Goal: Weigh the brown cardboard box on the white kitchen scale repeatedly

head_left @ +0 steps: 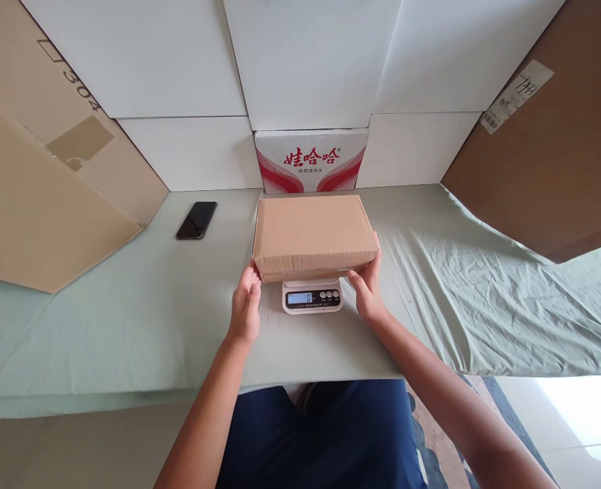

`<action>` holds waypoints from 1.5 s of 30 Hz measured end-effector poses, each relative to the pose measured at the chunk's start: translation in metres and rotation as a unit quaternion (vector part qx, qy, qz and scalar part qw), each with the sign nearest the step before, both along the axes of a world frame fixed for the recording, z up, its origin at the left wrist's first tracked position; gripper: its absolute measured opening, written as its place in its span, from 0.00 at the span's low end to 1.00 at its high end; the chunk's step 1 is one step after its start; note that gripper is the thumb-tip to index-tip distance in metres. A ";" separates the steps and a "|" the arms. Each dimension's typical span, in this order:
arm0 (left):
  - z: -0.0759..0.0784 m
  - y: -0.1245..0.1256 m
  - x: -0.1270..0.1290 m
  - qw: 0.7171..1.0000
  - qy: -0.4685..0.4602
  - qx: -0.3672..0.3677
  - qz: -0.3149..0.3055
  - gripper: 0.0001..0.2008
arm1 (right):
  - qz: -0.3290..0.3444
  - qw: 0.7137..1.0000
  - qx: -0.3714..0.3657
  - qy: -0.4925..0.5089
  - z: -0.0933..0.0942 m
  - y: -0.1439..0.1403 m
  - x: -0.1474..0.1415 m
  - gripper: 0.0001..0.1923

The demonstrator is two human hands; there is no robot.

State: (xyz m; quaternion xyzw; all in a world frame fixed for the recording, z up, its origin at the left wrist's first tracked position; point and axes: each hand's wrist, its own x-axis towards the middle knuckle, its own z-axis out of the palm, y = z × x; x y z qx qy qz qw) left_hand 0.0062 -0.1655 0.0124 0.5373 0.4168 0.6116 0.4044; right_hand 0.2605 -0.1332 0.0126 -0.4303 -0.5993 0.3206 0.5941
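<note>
Between my two hands is a closed brown cardboard box (313, 227), held level over a small white digital kitchen scale (312, 299). My left hand (246, 304) grips the box's near left corner, with its fingers partly under the edge. On the other side, my right hand (370, 285) holds the near right corner, thumb at the front and fingers along the side. The scale's lit display reads 0, and its buttons show to the right of it. Its weighing plate is hidden beneath the box, so I cannot tell whether the two touch.
A black phone (197, 220) lies on the green cloth (142, 326) to the left. Behind stands a white and red carton (312, 161) against white panels (310, 61). Large cardboard sheets rise at the left (40, 170) and right (549, 149). The table's front edge is near my lap.
</note>
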 end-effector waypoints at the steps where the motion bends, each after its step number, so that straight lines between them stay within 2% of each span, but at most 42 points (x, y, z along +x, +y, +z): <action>1: 0.000 0.000 0.000 1.000 0.001 0.001 -0.001 0.36 | -0.001 1.000 0.002 -0.001 0.000 0.000 0.000 0.47; 33: -0.003 0.002 0.001 1.000 -0.009 -0.005 -0.007 0.34 | 0.013 1.000 0.004 0.010 0.003 0.001 -0.001 0.45; 42: -0.002 0.001 0.002 1.000 -0.012 -0.015 0.000 0.34 | -0.005 1.000 0.004 -0.010 0.001 0.000 -0.001 0.43; 45: -0.002 0.001 0.002 0.999 -0.019 0.006 0.033 0.33 | -0.038 0.999 0.015 0.004 -0.002 0.002 0.002 0.40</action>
